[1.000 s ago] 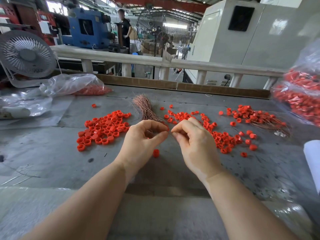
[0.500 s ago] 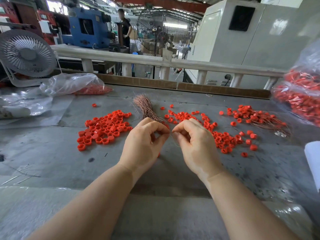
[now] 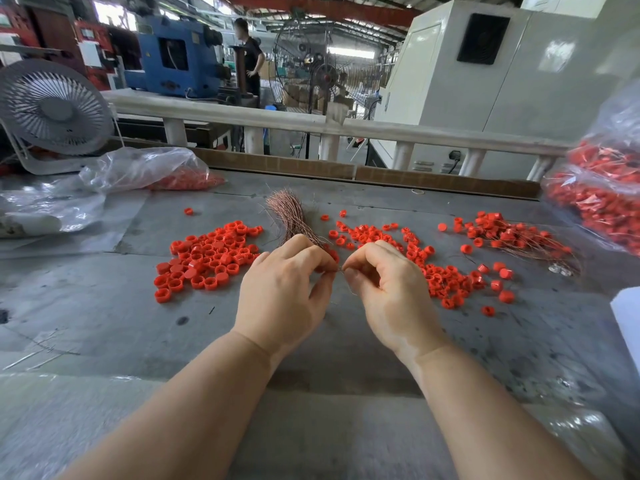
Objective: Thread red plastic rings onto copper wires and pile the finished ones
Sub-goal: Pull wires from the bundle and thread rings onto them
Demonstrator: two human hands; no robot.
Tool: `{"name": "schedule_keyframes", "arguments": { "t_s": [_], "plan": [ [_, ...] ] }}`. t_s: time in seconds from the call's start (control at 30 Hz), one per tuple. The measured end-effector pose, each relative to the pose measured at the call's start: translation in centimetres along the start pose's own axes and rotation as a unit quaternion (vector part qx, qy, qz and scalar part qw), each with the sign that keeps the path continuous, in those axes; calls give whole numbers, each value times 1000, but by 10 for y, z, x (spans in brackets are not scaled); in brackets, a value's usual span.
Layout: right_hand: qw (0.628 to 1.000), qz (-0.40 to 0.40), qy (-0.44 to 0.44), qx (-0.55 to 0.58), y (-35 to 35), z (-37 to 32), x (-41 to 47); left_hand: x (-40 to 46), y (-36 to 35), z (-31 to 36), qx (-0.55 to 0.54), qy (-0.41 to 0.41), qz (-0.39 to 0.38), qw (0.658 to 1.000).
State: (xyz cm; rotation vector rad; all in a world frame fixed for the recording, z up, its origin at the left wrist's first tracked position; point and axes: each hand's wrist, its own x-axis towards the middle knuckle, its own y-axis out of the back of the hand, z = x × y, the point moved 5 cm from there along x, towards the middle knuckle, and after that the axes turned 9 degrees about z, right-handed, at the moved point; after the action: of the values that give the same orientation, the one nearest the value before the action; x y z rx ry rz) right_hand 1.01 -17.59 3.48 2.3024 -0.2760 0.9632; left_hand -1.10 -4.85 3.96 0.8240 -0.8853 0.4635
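My left hand (image 3: 284, 289) and my right hand (image 3: 391, 289) meet fingertip to fingertip over the grey table (image 3: 104, 317). Between them they pinch a thin copper wire (image 3: 340, 270); my curled fingers hide whether a ring is on it. Just behind my left hand lies a bundle of bare copper wires (image 3: 289, 214). A pile of loose red rings (image 3: 207, 254) lies to the left, and a second spread of rings (image 3: 440, 271) to the right. Rings threaded on wires (image 3: 512, 237) are heaped at the far right.
A clear bag of red parts (image 3: 602, 202) bulges in at the right edge, and another bag (image 3: 156, 171) lies at the back left beside a white fan (image 3: 52, 105). A white object (image 3: 628, 320) juts in at the right. A railing (image 3: 277, 116) runs behind the table.
Both hands have stayed together and shifted slightly away from me. A single red ring that lay on the table under my left hand is now covered by that hand.
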Motion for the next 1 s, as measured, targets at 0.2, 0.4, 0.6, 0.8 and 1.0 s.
{"name": "schedule_keyframes", "arguments": {
  "t_s": [0.2, 0.4, 0.6, 0.8, 1.0],
  "plan": [
    [1000, -1, -8, 6, 0, 1, 0, 1, 2, 2, 4, -10, 3, 1000],
    [1000, 3, -9, 14, 0, 1, 0, 0, 2, 2, 8, -11, 0, 1000],
    [1000, 0, -7, 12, 0, 1, 0, 0, 2, 2, 12, -14, -7, 1000],
    [1000, 5, -9, 19, 0, 1, 1, 1, 1, 1, 9, -21, -7, 1000],
    [1000, -3, -16, 18, 0, 0, 1, 2, 0, 0, 14, -22, -8, 1000]
  ]
}}
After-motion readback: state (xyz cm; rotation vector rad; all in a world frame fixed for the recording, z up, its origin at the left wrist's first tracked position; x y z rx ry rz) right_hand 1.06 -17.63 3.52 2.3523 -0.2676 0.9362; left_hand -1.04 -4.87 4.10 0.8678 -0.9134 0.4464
